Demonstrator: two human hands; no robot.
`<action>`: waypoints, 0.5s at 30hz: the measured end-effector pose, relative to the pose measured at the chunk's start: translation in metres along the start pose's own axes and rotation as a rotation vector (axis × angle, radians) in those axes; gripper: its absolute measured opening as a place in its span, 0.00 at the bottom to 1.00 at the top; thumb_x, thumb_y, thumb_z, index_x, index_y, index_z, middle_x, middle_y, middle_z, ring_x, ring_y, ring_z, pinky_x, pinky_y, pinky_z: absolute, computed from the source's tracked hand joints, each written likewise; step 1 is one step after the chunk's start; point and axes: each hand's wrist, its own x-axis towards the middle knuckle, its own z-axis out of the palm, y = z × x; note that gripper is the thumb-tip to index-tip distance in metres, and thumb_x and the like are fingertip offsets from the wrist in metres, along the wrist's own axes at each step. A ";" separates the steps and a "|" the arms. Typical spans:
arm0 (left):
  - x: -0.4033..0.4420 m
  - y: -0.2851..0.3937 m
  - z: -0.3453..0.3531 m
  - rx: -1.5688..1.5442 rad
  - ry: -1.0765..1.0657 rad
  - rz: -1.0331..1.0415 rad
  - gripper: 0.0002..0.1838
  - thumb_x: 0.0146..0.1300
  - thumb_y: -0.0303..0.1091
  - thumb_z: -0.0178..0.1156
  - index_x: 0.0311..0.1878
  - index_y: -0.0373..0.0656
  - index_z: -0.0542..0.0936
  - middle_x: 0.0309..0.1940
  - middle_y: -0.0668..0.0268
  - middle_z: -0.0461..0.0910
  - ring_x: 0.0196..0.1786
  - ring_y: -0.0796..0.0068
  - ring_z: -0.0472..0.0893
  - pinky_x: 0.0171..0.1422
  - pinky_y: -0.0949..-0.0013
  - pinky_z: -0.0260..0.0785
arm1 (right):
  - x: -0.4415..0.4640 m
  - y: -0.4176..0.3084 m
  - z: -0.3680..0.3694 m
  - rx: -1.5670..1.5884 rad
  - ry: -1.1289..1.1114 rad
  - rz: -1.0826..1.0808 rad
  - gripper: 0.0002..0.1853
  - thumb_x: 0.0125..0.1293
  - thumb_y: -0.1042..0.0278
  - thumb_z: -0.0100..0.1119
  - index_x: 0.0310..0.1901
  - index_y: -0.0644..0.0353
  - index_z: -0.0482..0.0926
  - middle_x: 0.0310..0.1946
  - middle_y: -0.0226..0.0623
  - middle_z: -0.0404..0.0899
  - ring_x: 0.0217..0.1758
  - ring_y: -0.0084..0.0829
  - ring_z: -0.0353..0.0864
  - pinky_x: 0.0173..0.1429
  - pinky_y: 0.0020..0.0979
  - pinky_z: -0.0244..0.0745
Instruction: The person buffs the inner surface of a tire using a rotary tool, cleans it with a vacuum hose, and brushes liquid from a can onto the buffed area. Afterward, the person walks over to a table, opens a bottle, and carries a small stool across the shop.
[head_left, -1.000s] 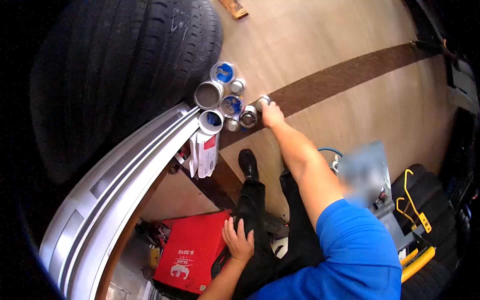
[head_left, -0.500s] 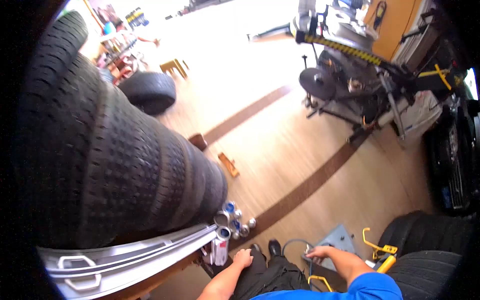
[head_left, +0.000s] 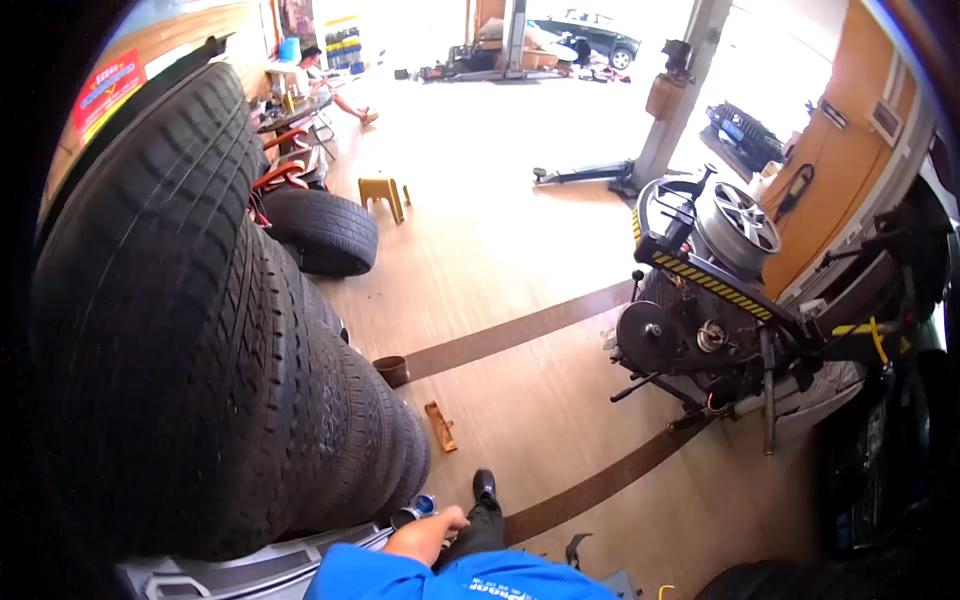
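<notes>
My left hand [head_left: 453,519] is at the bottom of the view, in front of my dark trouser leg. Its fingers are curled together, with nothing visible in them. A can with a blue end [head_left: 425,504] is close beside that hand, partly hidden by the forearm. The tall stack of tyres [head_left: 290,400] rises to the left of it. My right hand is out of view.
A tyre machine [head_left: 690,310] with a wheel rim [head_left: 738,228] stands at right. A wooden block [head_left: 440,427], a brown pot [head_left: 392,371], a yellow stool [head_left: 382,196] and a tyre [head_left: 325,230] are on the floor. A person [head_left: 318,80] sits at the far left.
The view has tilted up and shows more of the room ahead. My right hand, earlier low by a grey box with a hose, has left the view. My left hand stays low, by my leg.
</notes>
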 end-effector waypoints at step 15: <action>0.093 0.098 -0.349 -0.401 0.456 0.223 0.28 0.57 0.45 0.62 0.58 0.37 0.76 0.55 0.48 0.77 0.59 0.52 0.76 0.63 0.59 0.69 | 0.064 -0.243 -0.048 0.195 -0.053 -0.246 0.28 0.67 0.51 0.56 0.62 0.62 0.72 0.58 0.39 0.76 0.57 0.30 0.75 0.55 0.32 0.75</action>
